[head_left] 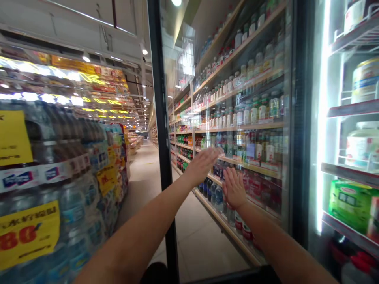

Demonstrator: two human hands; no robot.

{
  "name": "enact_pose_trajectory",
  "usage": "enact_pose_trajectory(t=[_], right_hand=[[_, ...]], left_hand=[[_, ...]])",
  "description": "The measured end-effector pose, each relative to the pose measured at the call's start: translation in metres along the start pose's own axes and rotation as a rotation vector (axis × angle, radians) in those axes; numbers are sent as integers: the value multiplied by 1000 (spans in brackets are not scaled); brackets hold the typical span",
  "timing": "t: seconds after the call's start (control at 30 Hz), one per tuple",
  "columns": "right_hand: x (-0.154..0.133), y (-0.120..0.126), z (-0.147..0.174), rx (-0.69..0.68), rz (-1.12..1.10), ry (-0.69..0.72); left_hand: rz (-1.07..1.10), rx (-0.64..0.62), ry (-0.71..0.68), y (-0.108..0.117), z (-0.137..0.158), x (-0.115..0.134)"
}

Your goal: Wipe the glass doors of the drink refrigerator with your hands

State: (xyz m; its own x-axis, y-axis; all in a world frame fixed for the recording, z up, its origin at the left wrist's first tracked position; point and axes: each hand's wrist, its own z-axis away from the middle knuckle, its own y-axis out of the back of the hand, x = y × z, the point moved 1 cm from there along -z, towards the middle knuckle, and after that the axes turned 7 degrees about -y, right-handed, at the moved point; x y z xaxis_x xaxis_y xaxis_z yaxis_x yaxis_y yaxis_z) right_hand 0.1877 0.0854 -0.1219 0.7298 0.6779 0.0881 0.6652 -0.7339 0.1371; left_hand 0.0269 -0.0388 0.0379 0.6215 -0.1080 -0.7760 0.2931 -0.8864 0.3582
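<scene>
Both my arms reach forward to the glass pane of a black-framed fridge door [167, 142], which stands swung open ahead of me. My left hand [203, 165] is stretched out, fingers extended and a little blurred, close to the pane. Lower and to its right, my right hand [235, 187] has its fingers raised and spread, its back toward me. Neither hand holds anything. Whether the palms press on the glass or stop just short of it, I cannot tell. Through the pane show shelves of bottled drinks [227, 118].
On the right is the lit fridge inside, with shelves [352, 109], white-capped jars [363, 146] and a green pack [349, 203]. Stacked water bottles [72, 209] with yellow price signs [29, 232] stand left. A tiled aisle [145, 161] runs ahead.
</scene>
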Motion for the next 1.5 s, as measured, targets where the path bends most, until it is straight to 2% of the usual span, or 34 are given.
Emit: enact_pose_trajectory(t=[0.03, 0.07, 0.1, 0.23, 0.3, 0.33, 0.47, 0.5, 0.57, 0.67, 0.7, 0.77, 0.87, 0.93, 0.97, 1.07, 1.13, 1.2, 1.3, 1.37, 1.43, 1.5], right_hand=[[0, 0, 0, -3, 0, 0], [1, -1, 0, -4, 0, 2], [1, -1, 0, -5, -1, 6], [1, -1, 1, -8, -7, 12], [1, 0, 1, -14, -8, 5], [1, 1, 1, -18, -8, 3], [1, 2, 1, -20, -13, 4], [1, 2, 1, -16, -12, 6], [1, 1, 1, -9, -4, 12], [1, -1, 1, -2, 14, 19], [1, -1, 1, 0, 17, 18], [0, -1, 2, 0, 18, 10], [0, 0, 1, 7, 13, 4], [0, 0, 1, 4, 14, 7], [0, 0, 1, 2, 15, 9], [0, -2, 1, -4, 20, 12], [0, -3, 2, -5, 21, 11], [0, -3, 2, -6, 19, 4], [0, -2, 2, -2, 8, -7], [0, -2, 2, -4, 6, -3], [0, -2, 3, -11, 11, 5], [0, -2, 5, -25, 20, 6]], left_hand=[[15, -50, -123, -2, 2, 6], [14, -74, -172, 0, 2, 5], [1, -76, -155, 3, 1, -2], [-77, 70, 266, 26, -5, -51], [-90, 84, 338, 28, -2, -56], [-87, 60, 292, 26, 2, -51], [-32, -116, -139, 18, 14, -18], [-29, -135, -182, 19, 13, -17], [-52, -114, -93, 26, 6, -29], [-86, -3, 218, 36, -10, -57], [-82, 18, 274, 37, -14, -60], [-50, 5, 234, 31, -18, -53], [17, -101, -56, 21, -17, -26], [24, -135, -140, 20, -17, -20], [11, -127, -110, 23, -19, -23], [-41, -53, 127, 31, -27, -43], [-58, -7, 236, 30, -28, -47], [-48, 1, 185, 19, -23, -32], [0, -36, -126, -1, -7, 4], [10, -57, -239, -5, 2, 12], [-2, -54, -186, 2, 3, -1], [-22, -17, 7, 15, -3, -29]])
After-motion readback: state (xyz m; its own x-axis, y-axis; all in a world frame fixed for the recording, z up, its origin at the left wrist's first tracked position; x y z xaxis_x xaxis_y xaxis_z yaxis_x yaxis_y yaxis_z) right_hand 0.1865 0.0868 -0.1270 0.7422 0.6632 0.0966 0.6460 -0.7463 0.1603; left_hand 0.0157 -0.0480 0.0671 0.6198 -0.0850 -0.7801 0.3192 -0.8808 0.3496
